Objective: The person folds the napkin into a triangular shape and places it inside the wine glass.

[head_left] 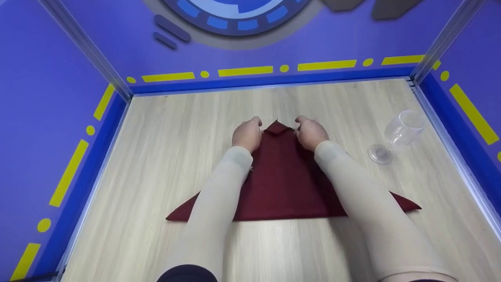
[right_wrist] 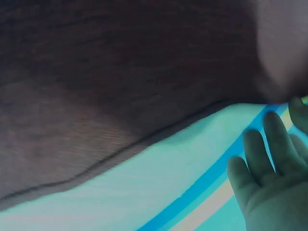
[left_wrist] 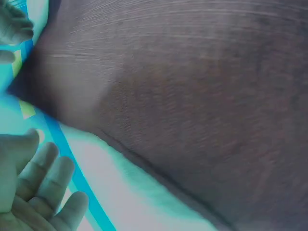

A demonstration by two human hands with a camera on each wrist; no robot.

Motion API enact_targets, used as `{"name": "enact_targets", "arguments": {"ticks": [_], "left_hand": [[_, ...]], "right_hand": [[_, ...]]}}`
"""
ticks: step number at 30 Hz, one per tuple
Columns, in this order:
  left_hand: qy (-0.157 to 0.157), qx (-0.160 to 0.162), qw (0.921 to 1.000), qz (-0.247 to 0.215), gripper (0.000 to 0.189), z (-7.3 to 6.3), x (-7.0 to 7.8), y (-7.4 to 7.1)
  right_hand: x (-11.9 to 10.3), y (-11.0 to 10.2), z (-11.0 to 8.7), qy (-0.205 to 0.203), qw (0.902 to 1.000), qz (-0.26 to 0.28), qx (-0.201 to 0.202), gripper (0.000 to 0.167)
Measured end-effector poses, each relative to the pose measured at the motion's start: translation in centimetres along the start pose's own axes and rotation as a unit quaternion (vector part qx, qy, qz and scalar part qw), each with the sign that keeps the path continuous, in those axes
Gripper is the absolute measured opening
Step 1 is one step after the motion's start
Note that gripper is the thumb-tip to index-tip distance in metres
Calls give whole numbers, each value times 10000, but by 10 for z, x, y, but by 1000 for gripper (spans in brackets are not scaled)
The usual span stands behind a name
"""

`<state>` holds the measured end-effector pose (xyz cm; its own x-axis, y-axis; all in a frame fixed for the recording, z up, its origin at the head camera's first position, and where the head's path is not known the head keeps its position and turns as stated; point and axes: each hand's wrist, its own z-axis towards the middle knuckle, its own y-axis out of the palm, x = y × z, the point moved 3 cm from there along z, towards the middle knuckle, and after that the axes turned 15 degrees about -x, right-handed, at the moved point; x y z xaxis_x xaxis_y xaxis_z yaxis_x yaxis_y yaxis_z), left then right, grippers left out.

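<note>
A dark red cloth napkin (head_left: 280, 176), folded into a broad triangle, lies on the table with its long edge towards me. Its far tip (head_left: 277, 127) is raised a little, with a small fold just below it. My left hand (head_left: 247, 135) is at the left of this tip and my right hand (head_left: 312, 132) at the right, palms facing inward. In the left wrist view the left fingers (left_wrist: 53, 183) are loosely spread, apart from the cloth (left_wrist: 192, 106). The right wrist view shows the right fingers (right_wrist: 260, 154) extended beside the cloth edge, holding nothing.
A clear stemmed glass (head_left: 405, 127) stands on the right side of the wooden table (head_left: 176, 137). Blue panels (head_left: 313, 43) with yellow markings enclose the back and both sides, joined by metal corner posts (head_left: 84, 47).
</note>
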<state>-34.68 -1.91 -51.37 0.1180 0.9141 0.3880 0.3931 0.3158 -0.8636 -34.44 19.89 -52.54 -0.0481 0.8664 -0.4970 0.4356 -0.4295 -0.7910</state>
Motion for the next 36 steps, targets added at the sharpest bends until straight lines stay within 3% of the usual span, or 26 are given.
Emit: {"name": "enact_targets", "arguments": {"ticks": [4, 7, 11, 17, 23, 30, 33, 36], "left_hand": [[-120, -417, 9983, 400, 34, -1, -7, 11], [-188, -566, 9964, 599, 27, 0, -12, 17], [-234, -704, 9948, 699, 18, -1, -15, 21], [-250, -694, 9946, 723, 21, -1, -17, 23], [-50, -626, 9904, 1235, 31, -9, -8, 27], [252, -1190, 9763, 1792, 37, -29, 5, 30], [234, -1485, 9679, 2015, 61, -42, 8, 32], [238, -1862, 9565, 2232, 91, -55, 12, 36]], "right_hand": [[10, 6, -1, 44, 9996, -209, -195, 44], [13, 8, -2, 53, 9994, -307, -173, 43], [14, 10, -3, 109, 9988, -397, -270, 42], [14, 12, -6, 111, 9976, -583, -345, 39], [13, 21, -11, -152, 9921, -1224, -216, 28], [10, 31, -27, -515, 9827, -1742, -372, 29], [4, 36, -40, -585, 9759, -1984, -688, 45], [-4, 41, -55, -462, 9659, -2193, -1295, 77]]}}
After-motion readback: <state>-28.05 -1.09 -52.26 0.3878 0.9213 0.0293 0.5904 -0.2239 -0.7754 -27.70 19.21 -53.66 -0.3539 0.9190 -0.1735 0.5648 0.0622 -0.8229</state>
